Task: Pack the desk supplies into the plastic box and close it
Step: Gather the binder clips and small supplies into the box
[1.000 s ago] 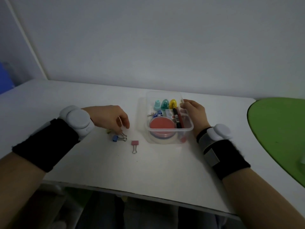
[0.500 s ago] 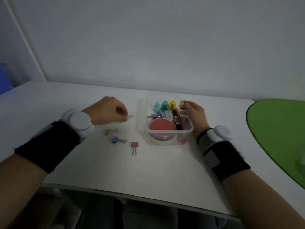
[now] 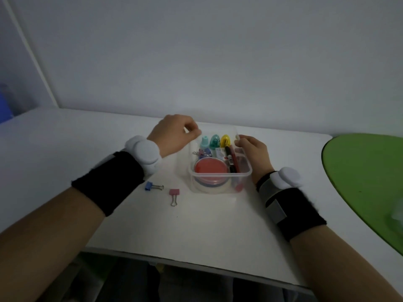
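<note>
A clear plastic box [image 3: 220, 175] stands open on the white table. Inside lie a red round pad [image 3: 209, 168], dark pens [image 3: 231, 160], small clips, and teal, green and yellow caps [image 3: 214, 141] along the far wall. My right hand [image 3: 253, 150] grips the box's right wall, with the thumb on the far right rim. My left hand [image 3: 174, 134] hovers at the box's far left corner, its fingertips pinched on a small pale item that I cannot identify. A blue binder clip [image 3: 150, 186] and a pink binder clip [image 3: 174, 192] lie on the table left of the box.
A green rounded surface [image 3: 362, 182] adjoins the table on the right. The table's front edge [image 3: 196, 261] runs close to me. A grey wall rises right behind the box. Black bands with white pucks sit on both wrists.
My left hand rose from the clips on the table and moved right and away to the box's far left corner, pinching something small. My right hand stayed on the box.
</note>
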The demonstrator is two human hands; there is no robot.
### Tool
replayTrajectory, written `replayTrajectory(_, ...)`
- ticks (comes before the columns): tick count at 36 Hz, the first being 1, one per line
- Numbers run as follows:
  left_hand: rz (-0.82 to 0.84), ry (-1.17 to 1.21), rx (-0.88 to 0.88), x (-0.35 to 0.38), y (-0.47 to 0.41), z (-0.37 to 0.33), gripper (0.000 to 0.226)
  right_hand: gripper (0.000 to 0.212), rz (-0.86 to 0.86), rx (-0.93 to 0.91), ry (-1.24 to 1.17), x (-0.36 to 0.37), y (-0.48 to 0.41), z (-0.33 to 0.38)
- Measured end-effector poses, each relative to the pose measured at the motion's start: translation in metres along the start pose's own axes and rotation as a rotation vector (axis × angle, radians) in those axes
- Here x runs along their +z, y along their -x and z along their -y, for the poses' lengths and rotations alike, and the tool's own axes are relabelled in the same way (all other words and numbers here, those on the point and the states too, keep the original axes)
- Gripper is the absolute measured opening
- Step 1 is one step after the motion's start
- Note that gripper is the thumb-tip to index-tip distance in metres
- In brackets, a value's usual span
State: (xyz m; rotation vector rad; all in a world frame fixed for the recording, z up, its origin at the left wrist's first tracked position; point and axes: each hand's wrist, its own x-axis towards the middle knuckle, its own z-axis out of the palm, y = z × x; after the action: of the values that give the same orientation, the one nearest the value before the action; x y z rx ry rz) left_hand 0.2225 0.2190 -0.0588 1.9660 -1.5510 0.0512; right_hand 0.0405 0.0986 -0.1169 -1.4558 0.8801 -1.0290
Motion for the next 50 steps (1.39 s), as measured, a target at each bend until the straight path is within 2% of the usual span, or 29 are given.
replayTrajectory(4,-0.036,0.023,-0.052,-0.015,0.013,0.025,0.012,0.020,0.000,-0.001,0.010,0.001,-0.001,0.000)
replayTrajectory(6,0.116,-0.050,-0.080,-0.025,0.022,0.042,0.008,0.023,-0.004,-0.004,0.013,0.000,-0.001,-0.001)
replayTrajectory(8,0.342,-0.137,-0.123,-0.035,0.030,0.057,0.006,0.023,-0.006,-0.012,0.017,0.000,-0.001,-0.001)
replayTrajectory(10,0.514,-0.203,-0.171,-0.042,0.037,0.067,0.016,0.022,-0.004,-0.021,0.024,0.000,-0.001,0.000)
replayTrajectory(13,0.634,-0.277,-0.211,-0.046,0.046,0.073,0.028,0.021,-0.007,-0.024,0.035,0.000,-0.001,-0.001)
replayTrajectory(18,0.689,-0.229,-0.211,-0.047,0.052,0.076,0.022,0.020,-0.005,-0.016,0.032,0.002,0.000,0.000)
replayTrajectory(22,0.587,-0.229,-0.183,-0.043,0.050,0.076,0.018,0.019,-0.006,-0.010,0.033,0.002,0.001,0.000)
replayTrajectory(28,0.143,0.035,-0.145,-0.036,0.035,0.053,0.017,0.010,-0.016,-0.012,0.018,0.002,0.002,0.001)
replayTrajectory(31,0.001,0.107,-0.080,-0.032,0.022,0.034,0.018,0.011,-0.014,-0.021,0.025,0.001,0.001,0.001)
replayTrajectory(36,-0.002,0.141,-0.018,-0.013,0.004,0.005,0.020,0.019,0.001,-0.019,0.027,0.002,0.001,-0.001)
replayTrajectory(41,0.047,-0.026,-0.015,0.012,-0.001,-0.008,0.022,0.018,-0.010,-0.002,0.039,0.001,0.000,0.000)
replayTrajectory(44,-0.030,-0.114,-0.001,0.021,0.002,-0.007,0.021,0.018,-0.004,0.004,0.042,0.001,0.000,-0.001)
replayTrajectory(48,-0.154,-0.028,-0.041,0.016,0.010,0.001,0.011,0.018,-0.009,-0.002,0.043,0.001,-0.001,-0.001)
replayTrajectory(50,-0.137,-0.007,-0.080,0.010,0.015,0.010,0.010,0.019,-0.007,-0.010,0.045,0.001,-0.001,-0.001)
